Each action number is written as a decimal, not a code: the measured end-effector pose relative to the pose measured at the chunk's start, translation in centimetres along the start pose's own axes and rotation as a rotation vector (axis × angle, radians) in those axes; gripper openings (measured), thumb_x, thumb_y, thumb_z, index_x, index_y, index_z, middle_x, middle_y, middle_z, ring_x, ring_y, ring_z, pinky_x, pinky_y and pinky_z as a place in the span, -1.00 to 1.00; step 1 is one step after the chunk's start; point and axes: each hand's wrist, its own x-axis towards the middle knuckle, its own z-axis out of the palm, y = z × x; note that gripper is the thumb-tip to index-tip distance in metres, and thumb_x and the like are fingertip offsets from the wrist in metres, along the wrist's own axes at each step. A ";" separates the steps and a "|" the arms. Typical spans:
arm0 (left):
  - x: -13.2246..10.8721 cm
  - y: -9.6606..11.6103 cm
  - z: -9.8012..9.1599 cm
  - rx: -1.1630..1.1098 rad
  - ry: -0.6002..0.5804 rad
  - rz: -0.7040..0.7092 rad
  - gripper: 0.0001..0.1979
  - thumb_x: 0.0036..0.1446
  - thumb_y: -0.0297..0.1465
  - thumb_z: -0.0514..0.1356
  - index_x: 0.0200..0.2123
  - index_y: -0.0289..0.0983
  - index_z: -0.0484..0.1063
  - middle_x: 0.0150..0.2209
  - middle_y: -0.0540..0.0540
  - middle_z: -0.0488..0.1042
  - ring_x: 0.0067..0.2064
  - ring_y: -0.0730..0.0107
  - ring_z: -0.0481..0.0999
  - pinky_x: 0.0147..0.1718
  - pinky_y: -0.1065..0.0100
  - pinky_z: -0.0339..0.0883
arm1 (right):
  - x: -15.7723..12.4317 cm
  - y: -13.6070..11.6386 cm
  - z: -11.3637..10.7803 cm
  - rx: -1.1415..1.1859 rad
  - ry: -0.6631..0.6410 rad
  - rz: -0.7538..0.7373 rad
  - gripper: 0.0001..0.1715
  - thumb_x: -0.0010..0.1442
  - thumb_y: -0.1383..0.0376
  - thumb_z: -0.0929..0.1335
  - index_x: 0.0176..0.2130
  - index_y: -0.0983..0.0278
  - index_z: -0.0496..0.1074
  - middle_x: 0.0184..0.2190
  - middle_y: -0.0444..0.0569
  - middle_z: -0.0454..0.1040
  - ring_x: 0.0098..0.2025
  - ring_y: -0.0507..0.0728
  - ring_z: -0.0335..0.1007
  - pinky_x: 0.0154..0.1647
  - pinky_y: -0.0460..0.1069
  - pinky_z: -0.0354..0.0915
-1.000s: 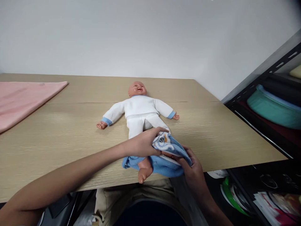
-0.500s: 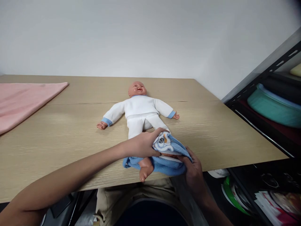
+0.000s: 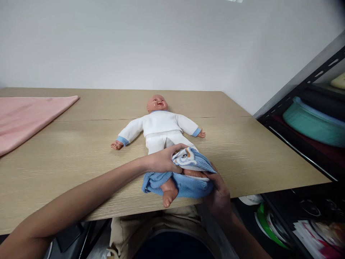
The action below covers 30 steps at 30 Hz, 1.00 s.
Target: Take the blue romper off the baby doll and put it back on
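Observation:
A baby doll (image 3: 163,122) in a white top and trousers lies on its back, head away from me and feet toward the table's near edge. Blue cloth with a white animal-face patch, apparently doll trousers (image 3: 191,187), is gathered around its lower legs. One bare foot (image 3: 169,194) pokes out at the left, while the other foot is mostly inside the cloth. My left hand (image 3: 167,160) is closed on the patched upper edge, thumb on top. My right hand (image 3: 219,190) grips the right end of the blue cloth, its fingers partly hidden.
The wooden table (image 3: 81,154) stands against a white wall. A pink cloth (image 3: 29,118) lies at its left. To the right, a black metal shelf (image 3: 302,154) holds a teal item (image 3: 314,122). Below it are papers (image 3: 309,233) and a green round object (image 3: 269,226).
Both hands have shifted slightly up and left with the cloth. The patched edge now lies lower over the right foot, and more of the left ankle shows.

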 end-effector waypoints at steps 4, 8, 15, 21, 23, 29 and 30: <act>-0.1 0.6 -0.1 -0.039 -0.012 -0.005 -0.20 -0.08 -0.51 0.35 0.31 -0.23 0.38 0.26 -0.17 0.53 0.31 -0.01 0.50 0.28 0.05 0.38 | -0.4 0.5 -0.7 -0.164 0.018 -0.067 -0.47 0.32 0.02 0.37 0.20 0.11 0.54 0.18 0.06 0.67 0.27 0.39 0.57 0.26 0.25 0.50; -0.4 1.1 -0.2 -0.037 -0.011 -0.028 -0.18 -0.08 -0.48 0.36 0.32 -0.23 0.39 0.31 -0.17 0.51 0.37 -0.04 0.46 0.31 0.06 0.37 | -0.3 0.0 -1.0 -0.051 -0.038 0.015 -0.42 0.23 -0.02 0.42 0.17 0.13 0.53 0.10 0.07 0.70 0.20 0.39 0.61 0.21 0.25 0.52; -0.7 1.1 -0.3 0.101 -0.040 0.000 -0.15 -0.01 -0.44 0.45 0.38 -0.21 0.34 0.26 -0.17 0.53 0.33 -0.03 0.48 0.33 0.02 0.34 | 1.2 -0.2 -2.3 0.020 -0.270 0.110 -0.37 0.17 -0.05 0.51 0.15 0.13 0.57 0.13 0.08 0.69 0.22 0.40 0.60 0.25 0.28 0.50; -0.9 0.5 0.3 0.136 -0.038 0.025 -0.16 -0.01 -0.46 0.47 0.34 -0.20 0.28 0.14 -0.17 0.55 0.21 0.00 0.54 0.17 0.03 0.45 | 2.1 -0.8 -4.0 -0.109 -0.350 0.079 -0.30 0.09 -0.03 0.57 0.18 0.09 0.61 0.18 0.04 0.68 0.26 0.41 0.57 0.33 0.33 0.42; -0.9 0.2 0.4 0.141 -0.035 0.050 -0.15 -0.04 -0.51 0.46 0.32 -0.20 0.25 0.12 -0.16 0.54 0.17 0.02 0.56 0.12 0.05 0.46 | 2.5 -1.8 -4.2 -0.176 -0.421 0.026 -0.31 0.10 -0.01 0.58 0.19 0.09 0.63 0.16 0.04 0.69 0.24 0.41 0.58 0.33 0.32 0.43; -1.0 0.2 0.4 0.072 -0.051 0.052 -0.27 0.02 -0.49 0.44 0.21 -0.19 0.21 -0.01 -0.12 0.53 -0.01 0.14 0.60 -0.11 0.20 0.48 | 3.3 -3.7 -4.8 -0.240 -0.606 -0.013 -0.28 0.17 0.02 0.59 0.26 0.10 0.58 0.12 0.03 0.70 0.14 0.37 0.64 0.17 0.22 0.53; -0.9 0.2 0.4 0.051 -0.052 0.047 -0.26 0.02 -0.49 0.44 0.21 -0.18 0.20 -0.01 -0.11 0.53 -0.02 0.15 0.60 -0.13 0.21 0.48 | 3.4 -3.8 -4.9 -0.256 -0.622 -0.015 -0.29 0.18 0.04 0.59 0.26 0.12 0.57 0.10 0.03 0.70 0.11 0.36 0.65 0.14 0.21 0.55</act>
